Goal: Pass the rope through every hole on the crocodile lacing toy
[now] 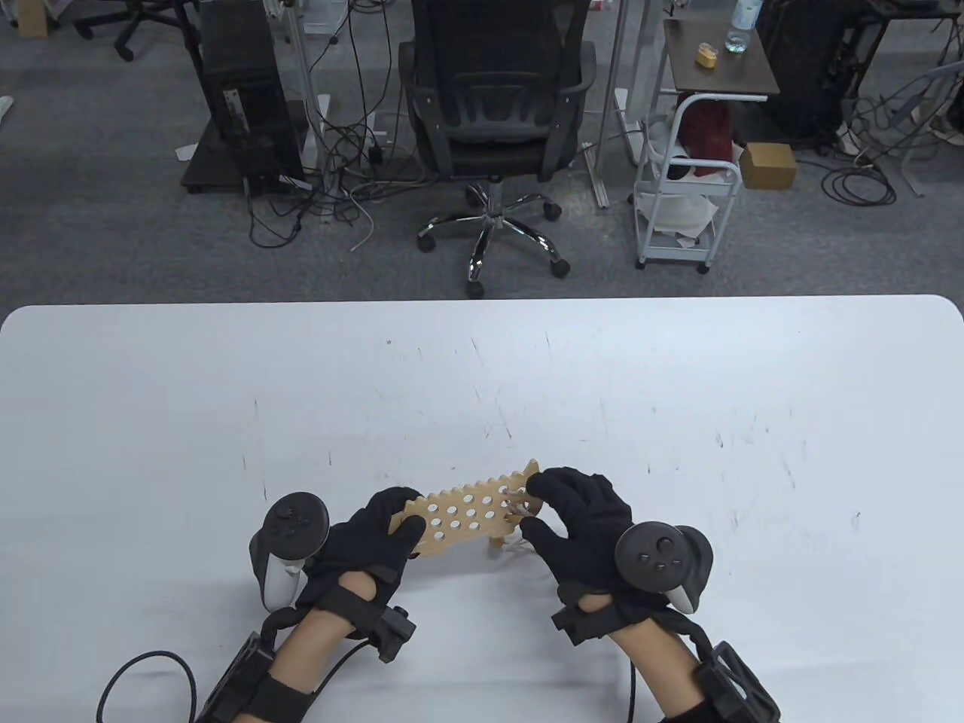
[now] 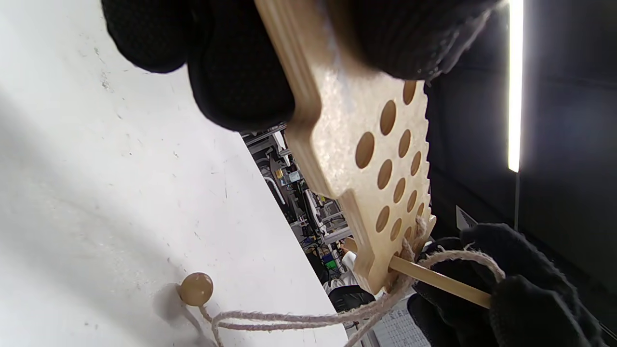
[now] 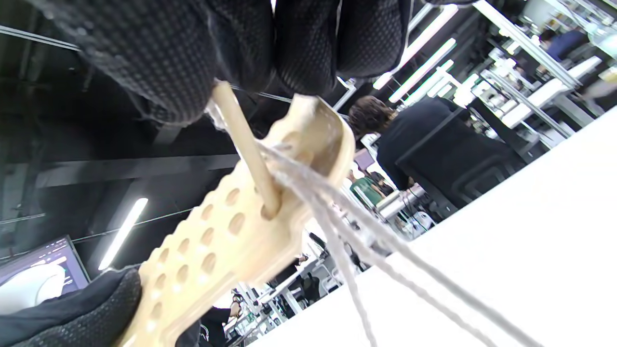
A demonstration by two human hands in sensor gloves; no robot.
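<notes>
A flat wooden crocodile lacing board (image 1: 471, 516) with several round holes is held above the white table (image 1: 482, 392). My left hand (image 1: 376, 538) grips its left end (image 2: 308, 96). My right hand (image 1: 576, 516) pinches a thin wooden needle stick (image 2: 436, 279) whose tip sits in a hole near the board's right end (image 3: 267, 209). The light rope (image 2: 299, 318) trails from the stick down to the table and ends in a wooden bead (image 2: 196, 288). Rope strands (image 3: 347, 231) run over the board's right end; which holes they pass through I cannot tell.
The hands work near the table's front edge. Beyond the far edge stand an office chair (image 1: 493, 113), a white cart (image 1: 689, 188) and floor cables. A person in dark clothes (image 3: 414, 140) shows in the right wrist view's background.
</notes>
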